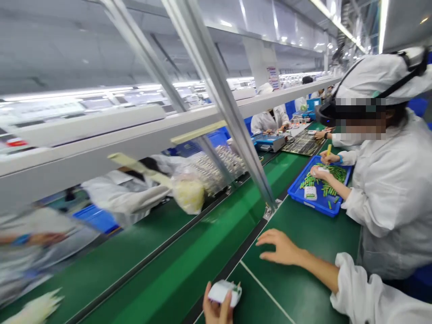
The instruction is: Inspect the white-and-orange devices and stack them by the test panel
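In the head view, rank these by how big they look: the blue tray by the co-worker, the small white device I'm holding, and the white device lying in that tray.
1. blue tray, clearly largest.
2. small white device in the left hand; it looks bigger partly because it is nearer the camera.
3. white device in the tray, smallest; the two may be alike in true size.

Left hand: my left hand (216,308) sits at 6 o'clock at the bottom edge of my view, fingers curled up and pinched closed around something small, thumb side toward me.
Right hand: my right hand (280,247) lies at about 4 o'clock, palm down, fingers spread flat and pointing toward 9 o'clock, gripping nothing.
Right forearm: bare, running back toward 4 o'clock into a white sleeve.
Spacing: hands apart, right one farther forward.
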A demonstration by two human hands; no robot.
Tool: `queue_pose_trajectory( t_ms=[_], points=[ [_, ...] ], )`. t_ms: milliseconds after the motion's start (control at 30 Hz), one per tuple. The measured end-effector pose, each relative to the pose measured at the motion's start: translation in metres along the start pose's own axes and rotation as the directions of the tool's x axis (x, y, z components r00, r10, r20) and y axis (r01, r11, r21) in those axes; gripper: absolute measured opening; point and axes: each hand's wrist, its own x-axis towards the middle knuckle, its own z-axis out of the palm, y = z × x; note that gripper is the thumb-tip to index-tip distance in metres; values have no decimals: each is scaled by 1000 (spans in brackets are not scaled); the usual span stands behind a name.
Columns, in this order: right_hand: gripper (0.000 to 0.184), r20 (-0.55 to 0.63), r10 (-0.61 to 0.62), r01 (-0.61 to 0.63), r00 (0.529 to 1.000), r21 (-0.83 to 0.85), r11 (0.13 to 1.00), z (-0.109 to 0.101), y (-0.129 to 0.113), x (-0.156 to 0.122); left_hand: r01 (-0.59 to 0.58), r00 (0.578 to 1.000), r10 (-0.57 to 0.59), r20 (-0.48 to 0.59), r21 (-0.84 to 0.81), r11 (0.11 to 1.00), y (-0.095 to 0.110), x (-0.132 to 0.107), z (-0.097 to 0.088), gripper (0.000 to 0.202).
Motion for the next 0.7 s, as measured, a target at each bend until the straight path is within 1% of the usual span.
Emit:
queue_pose_trajectory(
  t_ms=[33,67,100,133,167,233,300,367,400,500,600,700],
  points=[
    [50,89,-77,67,993,110,992,23,-10,-6,12,1000,-12,9,-34,999,2,-2,1,87],
    [61,153,-133,95,979,234,968,44,-17,-11,24,998,-20,59,-57,998,4,-5,2,88],
    [66,188,-159,85,969,351,933,63,-23,-16,12,999,-8,51,-73,997,6,-8,3,88],
    [65,201,-148,45,968,443,895,78,-27,-19,-1,999,4,32,-83,997,7,-11,4,87],
    [59,203,-109,-9,973,506,863,91,-30,-22,-25,1000,26,9,-92,995,8,-13,6,85],
    [43,197,-6,-113,980,587,801,108,-31,-23,-78,997,76,-17,-102,992,9,-15,8,79],
    [38,200,80,-191,977,633,751,116,-28,-20,-104,995,104,-11,-117,988,7,-14,9,70],
    [41,211,172,-272,962,685,677,119,-21,-17,-120,993,121,1,-135,984,4,-12,10,64],
    [43,221,220,-311,950,710,632,119,-18,-15,-123,992,124,-4,-139,983,2,-11,11,62],
    [51,261,339,-407,904,770,491,117,-8,-14,-80,997,81,7,-139,987,-2,-8,12,58],
    [53,279,414,-447,866,803,394,115,-3,-14,-88,996,89,0,-147,985,-3,-7,14,52],
    [51,291,441,-459,849,820,342,113,-2,-14,-100,995,101,0,-159,982,0,-8,14,47]
  ],
)
